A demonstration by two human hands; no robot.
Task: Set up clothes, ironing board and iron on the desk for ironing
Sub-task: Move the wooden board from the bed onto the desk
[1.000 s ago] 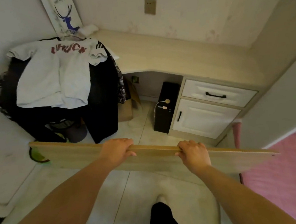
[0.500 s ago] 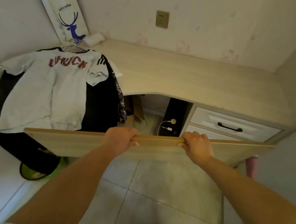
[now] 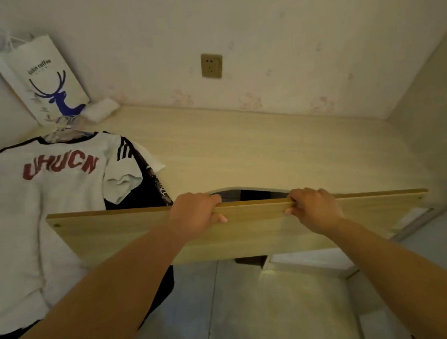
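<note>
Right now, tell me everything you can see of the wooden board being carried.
The wooden board is a long, flat, pale wood-grain panel with a thin top edge and a small hole near each upper corner. It is held on edge, roughly level, before the desk. The left hand and right hand grip its top edge, apart. Its left end overlaps the white T-shirt.

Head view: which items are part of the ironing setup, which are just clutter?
Job:
wooden board, gripped by left hand and right hand
white T-shirt
desk

Lying about:
paper bag
white cloth roll
wall socket
</note>
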